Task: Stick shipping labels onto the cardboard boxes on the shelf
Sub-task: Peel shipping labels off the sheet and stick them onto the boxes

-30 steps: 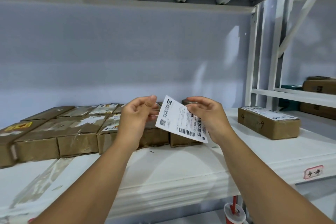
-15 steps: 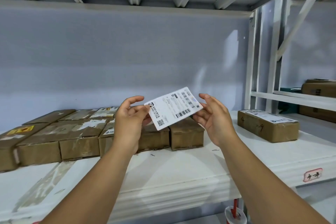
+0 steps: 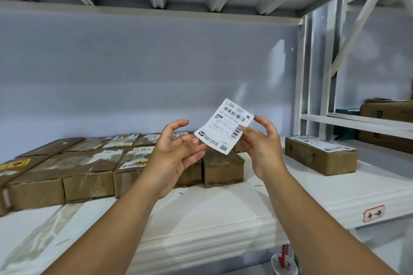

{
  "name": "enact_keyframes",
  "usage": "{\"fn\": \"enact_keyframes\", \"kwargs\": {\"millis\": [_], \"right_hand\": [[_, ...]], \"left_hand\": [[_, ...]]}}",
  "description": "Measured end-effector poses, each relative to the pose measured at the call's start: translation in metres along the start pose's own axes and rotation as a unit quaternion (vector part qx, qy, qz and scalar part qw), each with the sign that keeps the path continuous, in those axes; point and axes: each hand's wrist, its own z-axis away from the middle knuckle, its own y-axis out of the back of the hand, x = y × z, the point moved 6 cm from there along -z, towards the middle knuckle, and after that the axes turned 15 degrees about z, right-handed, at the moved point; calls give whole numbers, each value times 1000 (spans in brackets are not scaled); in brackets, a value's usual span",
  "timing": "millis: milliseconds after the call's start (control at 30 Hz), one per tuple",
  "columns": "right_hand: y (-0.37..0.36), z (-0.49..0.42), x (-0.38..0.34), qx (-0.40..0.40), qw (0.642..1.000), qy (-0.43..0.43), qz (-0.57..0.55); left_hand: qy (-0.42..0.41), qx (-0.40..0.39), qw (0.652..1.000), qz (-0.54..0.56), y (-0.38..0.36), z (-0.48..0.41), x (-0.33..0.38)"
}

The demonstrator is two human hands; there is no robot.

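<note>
Label (image 3: 224,126): white printed sheet, centre of frame, held in the air and tilted, print facing me. It touches no box.
Right hand (image 3: 260,143): closed on the label, pinching its right edge between thumb and fingers.
Left hand (image 3: 176,154): thumb tip meets the label's lower left corner and the fingers are loosely curled. I cannot tell if it truly grips.
Backing: not visible, so I cannot say if it is peeled.
Nearest box (image 3: 223,167): plain brown, just below the label, top apparently bare. I judge it the likely target.
Step in hand: readying the label for placement, by my assessment.
Method advised: keep my grip at the edges, level the sheet over the box top, set one edge down first, then smooth across to avoid creases.
Other boxes (image 3: 89,174): rows at left of frame, several already labelled.
Far box (image 3: 320,154): right of frame, labelled, well apart.
Shelf (image 3: 223,207): white, carrying all the boxes.
</note>
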Motion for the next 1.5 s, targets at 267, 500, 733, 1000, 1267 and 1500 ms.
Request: {"fn": "enact_keyframes", "kwargs": {"millis": [267,500,733,1000,1267,1500], "right_hand": [[-8,-20,-1,47,982,49,179],[0,-35,9,-9,998,-31,49],[-14,-28,18,-77,989,-33,120],[-19,-27,28,-94,972,-18,214],[-18,-29,29,-75,965,-2,252],[-23,-28,29,-85,956,15,280]], "left_hand": [[-104,-24,923,-369,-3,6,-2],[-217,-43,809,-545,-5,7,-7],[-187,-80,807,-554,-6,5,-17],[-203,-110,782,-578,-8,5,-21],[-230,-129,751,-605,-8,4,-22],[-242,-130,736,-619,-8,1,-24]]}}
